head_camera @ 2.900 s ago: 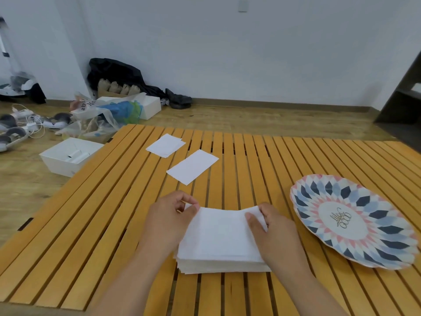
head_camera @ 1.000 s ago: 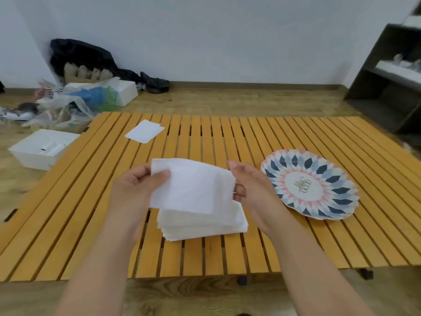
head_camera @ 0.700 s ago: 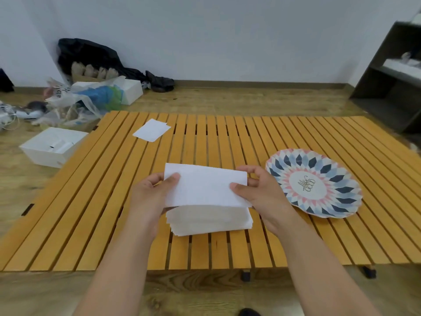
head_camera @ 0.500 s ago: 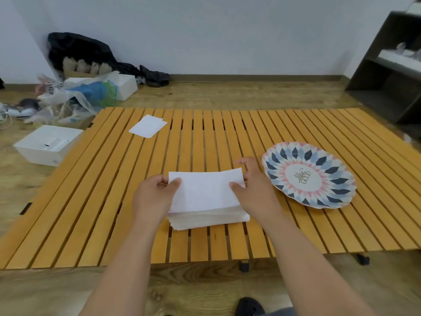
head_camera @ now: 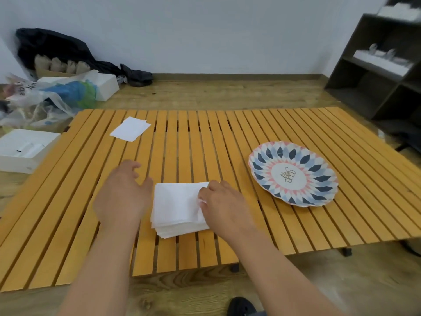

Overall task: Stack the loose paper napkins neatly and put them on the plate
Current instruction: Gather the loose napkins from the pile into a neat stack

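Observation:
A stack of white paper napkins (head_camera: 175,208) lies on the slatted wooden table (head_camera: 193,137) near its front edge. My right hand (head_camera: 225,206) lies over the stack's right side, its fingers curled round the edge of the top napkins. My left hand (head_camera: 123,195) hovers just left of the stack with relaxed fingers, holding nothing. One loose napkin (head_camera: 130,132) lies at the table's far left. The patterned plate (head_camera: 262,160) sits to the right of the stack with nothing on it.
A white open box (head_camera: 22,149) and plastic bags (head_camera: 45,99) lie on the floor to the left. A dark shelf unit (head_camera: 382,71) stands at the far right. A black shoe (head_camera: 241,306) shows below the table's front edge.
The napkin held in both hands has been laid on the stack. My left hand has let go and moved off to the left. My right hand stays on the stack.

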The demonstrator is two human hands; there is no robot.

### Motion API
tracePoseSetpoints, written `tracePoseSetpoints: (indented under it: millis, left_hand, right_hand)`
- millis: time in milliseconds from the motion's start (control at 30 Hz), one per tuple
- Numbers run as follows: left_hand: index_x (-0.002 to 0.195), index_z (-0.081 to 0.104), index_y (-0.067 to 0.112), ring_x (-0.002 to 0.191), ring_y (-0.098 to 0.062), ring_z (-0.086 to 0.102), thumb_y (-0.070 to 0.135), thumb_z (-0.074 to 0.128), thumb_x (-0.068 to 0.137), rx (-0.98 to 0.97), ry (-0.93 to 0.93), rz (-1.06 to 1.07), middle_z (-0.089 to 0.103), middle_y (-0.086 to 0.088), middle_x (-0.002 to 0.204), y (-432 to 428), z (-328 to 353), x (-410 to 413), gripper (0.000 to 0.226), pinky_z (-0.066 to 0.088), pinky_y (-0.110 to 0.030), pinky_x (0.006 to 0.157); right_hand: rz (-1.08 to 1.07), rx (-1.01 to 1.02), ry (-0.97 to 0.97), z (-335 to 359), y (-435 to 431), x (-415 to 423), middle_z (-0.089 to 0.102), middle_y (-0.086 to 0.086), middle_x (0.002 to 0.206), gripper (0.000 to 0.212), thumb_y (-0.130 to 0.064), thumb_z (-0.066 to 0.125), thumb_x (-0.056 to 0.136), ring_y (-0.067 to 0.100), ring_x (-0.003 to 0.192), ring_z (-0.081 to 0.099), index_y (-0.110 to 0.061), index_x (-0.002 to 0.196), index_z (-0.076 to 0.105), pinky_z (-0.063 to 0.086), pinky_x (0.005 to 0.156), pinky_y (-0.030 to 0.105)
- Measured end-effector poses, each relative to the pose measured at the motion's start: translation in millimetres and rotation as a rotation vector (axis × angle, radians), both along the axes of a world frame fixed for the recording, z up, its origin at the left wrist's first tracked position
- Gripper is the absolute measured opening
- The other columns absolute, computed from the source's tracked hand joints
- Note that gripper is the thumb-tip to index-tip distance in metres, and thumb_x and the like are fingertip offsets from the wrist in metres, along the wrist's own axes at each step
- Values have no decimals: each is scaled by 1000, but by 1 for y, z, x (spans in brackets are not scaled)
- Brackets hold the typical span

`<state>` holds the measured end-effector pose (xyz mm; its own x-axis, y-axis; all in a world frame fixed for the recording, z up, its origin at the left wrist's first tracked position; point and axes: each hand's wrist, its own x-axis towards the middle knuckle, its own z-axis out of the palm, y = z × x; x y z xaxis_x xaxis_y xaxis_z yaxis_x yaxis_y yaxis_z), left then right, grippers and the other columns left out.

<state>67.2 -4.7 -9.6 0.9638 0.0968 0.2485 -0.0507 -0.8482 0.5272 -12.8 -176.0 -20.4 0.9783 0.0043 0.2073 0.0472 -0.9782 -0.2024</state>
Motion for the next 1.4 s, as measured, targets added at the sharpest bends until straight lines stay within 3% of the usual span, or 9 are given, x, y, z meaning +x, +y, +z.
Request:
tracePoseSetpoints:
  millis: [333,467,633,733,833,933,1100,1267,1400]
  left_hand:
    - [124,57,18,102,-32,58,24,60,88,346,44,-112,58,-9,124,21,-24,126,37,44,-35,65]
    - [135,49,14,119,-35,50,27,60,89,363,91,-161,50,-13,137,23,-42,172,48,49,-45,82]
    - [139,42,25,127,-36,44,33,54,92,293,221,-219,45,-12,144,28,-61,219,50,42,-48,97]
    - [148,29,30,143,-31,23,34,45,97,389,321,-294,22,-6,158,30,-68,238,53,27,-51,111]
    - [148,31,29,141,-31,26,39,35,100,511,333,-335,26,-5,157,32,-70,242,49,30,-51,109]
    - [128,58,17,118,-33,51,37,41,98,597,191,-266,52,-11,135,25,-63,229,40,43,-42,89]
    - [98,73,11,81,-33,61,15,54,92,417,59,-130,67,-15,95,31,-59,195,20,43,-33,60]
    - [115,60,10,91,-36,62,7,61,87,98,15,-158,67,-14,107,36,-52,146,29,44,-36,69]
    - [115,66,11,83,-21,57,8,62,88,-165,-43,-250,68,-10,100,15,-33,99,28,41,-29,70]
  right_hand:
    - [-3,39,68,-3,-4,3,54,1,114,25,-16,49,94,19,110,48,-19,118,56,50,83,32]
    - [-2,67,81,-1,-6,3,54,0,114,23,-18,47,96,18,110,48,-20,117,56,49,83,31]
    - [21,75,103,2,-7,4,53,0,113,22,-23,42,98,18,108,47,-19,116,56,49,84,32]
    - [23,80,119,0,-10,5,52,0,112,23,-23,42,98,19,108,46,-18,116,55,50,84,34]
    - [35,86,145,1,-13,4,51,-1,116,26,-23,41,99,18,112,44,-19,120,54,48,87,33]
    - [41,103,155,2,-14,4,50,-1,120,29,-24,41,99,18,115,42,-20,125,53,46,90,32]
    - [47,100,170,5,-13,3,49,-1,124,31,-26,42,99,18,118,42,-19,128,50,45,94,32]
    - [40,116,163,6,-13,2,49,-4,125,31,-27,44,98,15,119,42,-22,128,51,46,96,31]
    - [31,112,179,6,-13,3,49,-4,123,29,-26,43,98,15,118,43,-22,125,52,47,92,31]
